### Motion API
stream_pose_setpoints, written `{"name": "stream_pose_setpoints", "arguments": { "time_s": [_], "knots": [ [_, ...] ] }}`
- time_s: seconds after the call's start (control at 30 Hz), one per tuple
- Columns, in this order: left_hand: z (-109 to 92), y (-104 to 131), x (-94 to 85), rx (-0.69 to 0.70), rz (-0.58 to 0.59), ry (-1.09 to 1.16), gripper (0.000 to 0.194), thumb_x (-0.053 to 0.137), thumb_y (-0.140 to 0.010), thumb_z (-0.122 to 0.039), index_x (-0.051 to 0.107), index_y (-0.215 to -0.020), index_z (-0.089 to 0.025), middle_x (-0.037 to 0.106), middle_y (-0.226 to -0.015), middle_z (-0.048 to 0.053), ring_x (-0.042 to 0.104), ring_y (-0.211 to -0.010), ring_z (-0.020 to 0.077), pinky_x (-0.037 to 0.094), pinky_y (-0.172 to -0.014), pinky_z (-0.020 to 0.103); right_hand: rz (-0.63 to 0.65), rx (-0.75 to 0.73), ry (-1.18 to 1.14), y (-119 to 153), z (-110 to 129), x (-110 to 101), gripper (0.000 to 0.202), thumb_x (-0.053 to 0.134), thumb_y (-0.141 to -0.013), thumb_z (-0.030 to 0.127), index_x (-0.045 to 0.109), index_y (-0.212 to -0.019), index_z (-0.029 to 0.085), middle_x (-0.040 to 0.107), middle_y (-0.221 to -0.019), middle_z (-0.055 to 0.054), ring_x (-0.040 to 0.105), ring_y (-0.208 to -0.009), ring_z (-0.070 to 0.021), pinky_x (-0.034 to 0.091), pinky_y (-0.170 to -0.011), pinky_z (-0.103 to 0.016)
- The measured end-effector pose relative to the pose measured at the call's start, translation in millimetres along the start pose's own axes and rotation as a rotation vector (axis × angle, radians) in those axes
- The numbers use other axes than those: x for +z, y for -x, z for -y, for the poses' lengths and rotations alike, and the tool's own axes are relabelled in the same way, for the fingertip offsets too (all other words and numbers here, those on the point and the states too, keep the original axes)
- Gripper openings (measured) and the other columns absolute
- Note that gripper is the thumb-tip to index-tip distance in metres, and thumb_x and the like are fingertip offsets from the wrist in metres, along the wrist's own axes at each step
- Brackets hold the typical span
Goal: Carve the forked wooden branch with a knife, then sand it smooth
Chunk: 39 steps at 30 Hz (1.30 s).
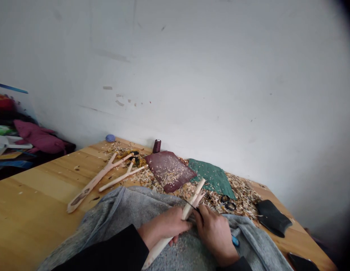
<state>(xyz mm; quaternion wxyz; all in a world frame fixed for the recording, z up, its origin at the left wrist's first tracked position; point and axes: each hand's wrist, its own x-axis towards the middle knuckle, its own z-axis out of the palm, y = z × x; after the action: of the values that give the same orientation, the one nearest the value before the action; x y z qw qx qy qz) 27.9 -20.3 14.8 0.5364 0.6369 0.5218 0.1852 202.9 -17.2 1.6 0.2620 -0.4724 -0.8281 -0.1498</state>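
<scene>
My left hand (169,224) is wrapped round a pale, peeled forked stick (158,251), which slants up and away from me with its two prongs at the far end. In my right hand (216,231) is a knife (190,205), its thin dark blade lying across the stick near the fork. A bit of blue shows behind the right hand; I cannot tell whether it is the knife's handle end. Under both hands a grey cloth (135,203) covers my lap and reaches the table edge.
On the wooden table (39,192) lie two more forked sticks (94,182), a maroon cloth (169,169), a green cloth (211,175), scissors (228,203), heaped wood shavings (245,194), a thread spool (157,146) and a black curved piece (272,217). A phone (301,261) sits lower right. A wall stands behind.
</scene>
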Motion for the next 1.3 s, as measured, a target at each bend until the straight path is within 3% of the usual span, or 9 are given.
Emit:
{"name": "stream_pose_setpoints", "arguments": {
  "time_s": [0.13, 0.37, 0.63, 0.9, 1.17, 1.3],
  "knots": [
    [1.2, 0.8, 0.1, -0.015, -0.005, -0.003, 0.020, 0.054, -0.076, -0.025, 0.056, -0.094, -0.016, 0.043, -0.040, -0.006, 0.044, -0.033, 0.0173, 0.039, -0.034, 0.028, -0.028, 0.026, 0.035, 0.7, -5.8, 2.6, 0.038, 0.031, -0.102, 0.035, 0.056, -0.077, 0.022, 0.062, -0.064, 0.001, 0.058, -0.052, -0.0131, 0.025, -0.053, -0.028],
    [-1.5, 0.3, 1.2, 0.003, 0.012, 0.012, 0.010, 0.053, -0.073, -0.020, 0.057, -0.081, -0.018, 0.043, -0.041, -0.005, 0.044, -0.033, 0.0157, 0.040, -0.037, 0.028, 0.094, -0.072, -0.070, 3.3, 13.8, 1.3, 0.030, 0.038, -0.100, 0.030, 0.058, -0.079, 0.022, 0.064, -0.071, 0.000, 0.061, -0.062, -0.0151, 0.029, -0.060, -0.027],
    [5.8, -3.0, 2.0, -0.003, -0.011, 0.011, 0.021, 0.057, -0.075, -0.026, 0.058, -0.093, -0.017, 0.046, -0.045, -0.006, 0.044, -0.032, 0.0154, 0.039, -0.035, 0.028, -0.031, 0.011, 0.018, 0.7, -1.1, 2.3, 0.034, 0.035, -0.100, 0.032, 0.056, -0.075, 0.022, 0.063, -0.064, 0.001, 0.059, -0.053, -0.0136, 0.026, -0.054, -0.027],
    [-3.0, 0.8, 1.4, 0.005, 0.002, 0.020, 0.008, 0.054, -0.073, -0.020, 0.057, -0.080, -0.018, 0.046, -0.044, -0.005, 0.043, -0.032, 0.0140, 0.039, -0.035, 0.027, 0.065, -0.096, -0.067, 2.0, 15.5, -1.2, 0.030, 0.038, -0.099, 0.029, 0.058, -0.078, 0.022, 0.064, -0.068, 0.000, 0.060, -0.058, -0.0137, 0.028, -0.058, -0.027],
    [2.3, -1.2, 0.7, 0.002, -0.013, 0.023, 0.016, 0.055, -0.074, -0.021, 0.054, -0.090, -0.020, 0.045, -0.045, -0.007, 0.044, -0.030, 0.0135, 0.037, -0.032, 0.023, -0.011, 0.008, 0.005, 0.9, -2.3, 2.2, 0.037, 0.032, -0.102, 0.036, 0.055, -0.077, 0.022, 0.063, -0.065, 0.001, 0.060, -0.055, -0.0141, 0.026, -0.055, -0.028],
    [2.9, -1.6, 1.3, -0.009, -0.011, 0.025, 0.008, 0.055, -0.074, -0.022, 0.052, -0.081, -0.020, 0.043, -0.043, -0.007, 0.043, -0.030, 0.0128, 0.038, -0.033, 0.023, 0.020, -0.014, -0.019, 2.8, 0.7, 3.9, 0.036, 0.034, -0.102, 0.035, 0.056, -0.077, 0.022, 0.063, -0.067, 0.000, 0.060, -0.058, -0.0147, 0.027, -0.058, -0.027]
  ]
}}
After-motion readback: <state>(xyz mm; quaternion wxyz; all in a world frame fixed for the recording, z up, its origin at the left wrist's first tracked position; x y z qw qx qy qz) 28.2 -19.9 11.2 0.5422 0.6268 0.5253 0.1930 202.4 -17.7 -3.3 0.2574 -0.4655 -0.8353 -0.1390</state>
